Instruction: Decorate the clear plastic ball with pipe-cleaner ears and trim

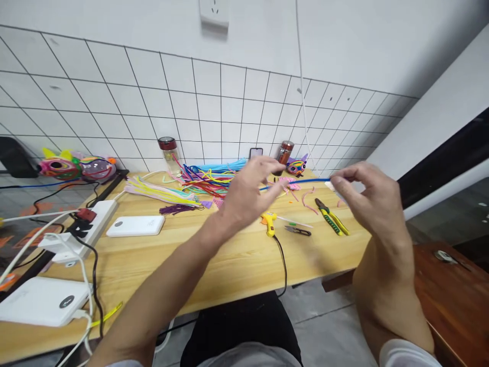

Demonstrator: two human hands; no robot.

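A blue pipe cleaner (311, 180) stretches sideways above the back of the wooden table (229, 260). Its right end is pinched between the thumb and finger of my right hand (369, 196). My left hand (254, 188) is at the pipe cleaner's other side, thumb and fingers apart, and the blue strand passes behind or beside its thumb. Below the strand lie pink curled pieces (308, 200), green-and-yellow pliers (331, 216), black thread snips (298, 231) and a yellow glue gun (270, 224). Colourful pipe cleaners (206, 178) are heaped behind my left hand.
Two lidded jars, one at left (170, 155) and one at right (284, 153), stand by the tiled wall. A colourful mask-like figure (297, 166) sits beside the right jar. White power banks (135, 226), a power strip (91, 229) and tangled cables occupy the left side.
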